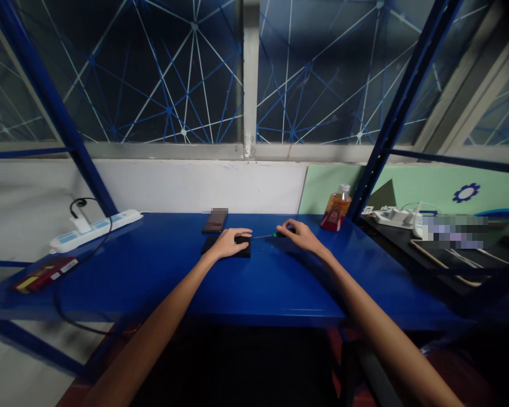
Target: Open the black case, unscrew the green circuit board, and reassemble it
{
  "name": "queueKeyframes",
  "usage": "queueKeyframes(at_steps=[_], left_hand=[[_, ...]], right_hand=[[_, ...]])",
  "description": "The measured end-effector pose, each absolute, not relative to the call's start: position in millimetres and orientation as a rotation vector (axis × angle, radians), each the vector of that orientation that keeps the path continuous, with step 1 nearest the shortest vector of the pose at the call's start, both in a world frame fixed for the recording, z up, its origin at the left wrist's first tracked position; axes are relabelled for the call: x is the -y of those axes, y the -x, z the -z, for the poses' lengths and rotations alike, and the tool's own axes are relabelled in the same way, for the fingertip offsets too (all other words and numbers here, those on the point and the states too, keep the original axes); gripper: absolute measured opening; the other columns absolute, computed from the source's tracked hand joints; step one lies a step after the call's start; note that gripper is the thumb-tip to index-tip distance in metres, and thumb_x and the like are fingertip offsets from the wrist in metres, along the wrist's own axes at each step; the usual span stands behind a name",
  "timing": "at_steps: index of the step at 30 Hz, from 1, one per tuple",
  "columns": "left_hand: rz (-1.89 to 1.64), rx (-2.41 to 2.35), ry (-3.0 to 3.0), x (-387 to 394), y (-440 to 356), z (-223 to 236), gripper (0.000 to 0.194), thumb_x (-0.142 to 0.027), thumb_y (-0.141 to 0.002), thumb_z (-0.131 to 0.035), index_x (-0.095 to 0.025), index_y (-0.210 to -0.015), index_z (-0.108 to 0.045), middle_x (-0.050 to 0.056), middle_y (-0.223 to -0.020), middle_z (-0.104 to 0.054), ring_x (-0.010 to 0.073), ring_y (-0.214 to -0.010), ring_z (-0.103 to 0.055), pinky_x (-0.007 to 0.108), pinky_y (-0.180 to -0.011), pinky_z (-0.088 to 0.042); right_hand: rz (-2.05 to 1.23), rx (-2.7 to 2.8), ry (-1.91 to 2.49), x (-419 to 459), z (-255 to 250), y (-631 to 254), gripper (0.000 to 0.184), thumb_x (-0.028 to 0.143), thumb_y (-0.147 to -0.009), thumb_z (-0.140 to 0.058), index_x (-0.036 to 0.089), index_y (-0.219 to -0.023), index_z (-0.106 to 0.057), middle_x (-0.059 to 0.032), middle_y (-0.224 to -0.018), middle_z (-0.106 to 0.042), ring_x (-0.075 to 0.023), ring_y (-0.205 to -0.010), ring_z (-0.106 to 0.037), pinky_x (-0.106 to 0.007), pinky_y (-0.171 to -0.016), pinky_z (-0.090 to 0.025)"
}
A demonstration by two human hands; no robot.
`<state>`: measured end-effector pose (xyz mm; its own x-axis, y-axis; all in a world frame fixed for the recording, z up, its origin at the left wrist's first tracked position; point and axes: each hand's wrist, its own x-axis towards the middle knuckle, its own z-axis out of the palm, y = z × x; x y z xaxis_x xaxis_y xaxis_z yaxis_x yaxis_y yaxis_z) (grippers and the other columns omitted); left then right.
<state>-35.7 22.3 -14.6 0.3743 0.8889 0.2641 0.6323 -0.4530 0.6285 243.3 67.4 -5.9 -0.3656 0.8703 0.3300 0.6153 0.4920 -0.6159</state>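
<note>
Left hand [227, 243], thumb and fingers spread, on flat black rectangular object [244, 251], toward blue metal table [271, 285]'s back edge. Right hand [302, 235] pinching thin-shafted screwdriver-like tool [274, 234], green on handle; tip near object's right side, contact unclear. Dark rectangular phone [215, 221] behind, at back edge.

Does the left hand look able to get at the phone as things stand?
Probably yes: the phone lies just beyond the left hand, and nothing visible blocks the way, though that hand is on the black object.
</note>
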Motion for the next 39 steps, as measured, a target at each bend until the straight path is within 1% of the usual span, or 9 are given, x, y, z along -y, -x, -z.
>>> queueKeyframes(at_steps=[3, 5, 9, 11, 16, 20, 23, 29, 39], left_hand=[[-0.826, -1.313, -2.229, -22, 36, 14, 0.046, -0.029, -0.078, -0.058, -0.022, -0.123, -0.06, 0.004, -0.115, -0.068, 0.0253, -0.111, -0.061, 0.04, -0.099, -0.044], [-0.832, -1.31, -2.23, -22, 36, 14, 0.045, -0.027, -0.078, -0.058, -0.021, -0.122, -0.06, 0.005, -0.115, -0.069, 0.0252, -0.11, -0.061, 0.04, -0.099, -0.044], [-0.826, -1.313, -2.225, -23, 36, 15, 0.046, -0.027, -0.077, -0.058, -0.02, -0.122, -0.06, 0.005, -0.116, -0.068, 0.0252, -0.111, -0.061, 0.04, -0.098, -0.045], [-0.813, -1.319, -2.232, -24, 36, 15, 0.046, -0.028, -0.078, -0.058, -0.021, -0.123, -0.06, 0.005, -0.117, -0.068, 0.0253, -0.112, -0.06, 0.04, -0.098, -0.046], [-0.84, -1.326, -2.283, -24, 36, 16, 0.046, -0.032, -0.079, -0.059, -0.022, -0.124, -0.059, 0.005, -0.116, -0.068, 0.0253, -0.112, -0.06, 0.039, -0.098, -0.045], [-0.796, -1.335, -2.325, -23, 35, 17, 0.048, -0.041, -0.082, -0.058, -0.025, -0.127, -0.057, 0.005, -0.122, -0.065, 0.0258, -0.114, -0.058, 0.039, -0.096, -0.046], [-0.74, -1.364, -2.369, -23, 35, 19, 0.049, -0.047, -0.084, -0.054, -0.027, -0.129, -0.055, 0.006, -0.13, -0.059, 0.0283, -0.119, -0.054, 0.041, -0.096, -0.046], [-0.736, -1.369, -2.428, -24, 34, 21, 0.047, -0.049, -0.086, -0.052, -0.029, -0.128, -0.055, 0.007, -0.131, -0.057, 0.0286, -0.117, -0.054, 0.041, -0.094, -0.046], [-0.76, -1.358, -2.422, -22, 34, 18, 0.041, -0.046, -0.086, -0.055, -0.029, -0.123, -0.06, 0.008, -0.127, -0.058, 0.0274, -0.115, -0.055, 0.042, -0.094, -0.046]], right_hand=[[-0.803, 2.069, 1.261, -70, 9, -246, 0.051, 0.057, -0.067, -0.07, 0.018, -0.098, -0.056, 0.003, -0.055, -0.057, -0.0126, -0.044, -0.049, -0.023, -0.045, -0.034], [-0.892, 2.069, 1.305, -71, 9, -248, 0.048, 0.056, -0.068, -0.07, 0.017, -0.093, -0.058, 0.0001, -0.055, -0.06, -0.0142, -0.044, -0.053, -0.024, -0.045, -0.036], [-0.693, 2.108, 1.335, -68, 6, -245, 0.049, 0.064, -0.075, -0.057, 0.016, -0.071, -0.063, -0.0039, -0.054, -0.062, -0.016, -0.052, -0.058, -0.025, -0.051, -0.039], [-0.568, 2.093, 1.303, -66, 4, -242, 0.049, 0.064, -0.077, -0.054, 0.016, -0.072, -0.065, -0.0029, -0.055, -0.062, -0.0156, -0.054, -0.057, -0.025, -0.052, -0.038], [-0.326, 1.977, 1.187, -63, -2, -240, 0.035, 0.052, -0.075, -0.06, 0.017, -0.076, -0.065, -0.0017, -0.068, -0.065, -0.0145, -0.061, -0.056, -0.023, -0.056, -0.037], [-0.199, 1.866, 1.249, -64, -8, -249, 0.037, 0.047, -0.082, -0.049, 0.016, -0.067, -0.063, -0.0019, -0.062, -0.062, -0.0142, -0.059, -0.053, -0.023, -0.056, -0.036], [-0.154, 1.837, 1.295, -65, -9, -252, 0.045, 0.047, -0.085, -0.042, 0.015, -0.06, -0.061, -0.0029, -0.054, -0.057, -0.0146, -0.054, -0.049, -0.024, -0.054, -0.033], [-0.1, 1.838, 1.365, -64, -6, -249, 0.035, 0.038, -0.079, -0.048, 0.016, -0.054, -0.061, -0.0023, -0.049, -0.053, -0.015, -0.054, -0.049, -0.024, -0.053, -0.03], [-0.098, 1.918, 1.355, -59, -8, -246, 0.035, 0.038, -0.079, -0.047, 0.017, -0.056, -0.062, -0.0024, -0.049, -0.053, -0.0138, -0.052, -0.045, -0.025, -0.053, -0.026]])
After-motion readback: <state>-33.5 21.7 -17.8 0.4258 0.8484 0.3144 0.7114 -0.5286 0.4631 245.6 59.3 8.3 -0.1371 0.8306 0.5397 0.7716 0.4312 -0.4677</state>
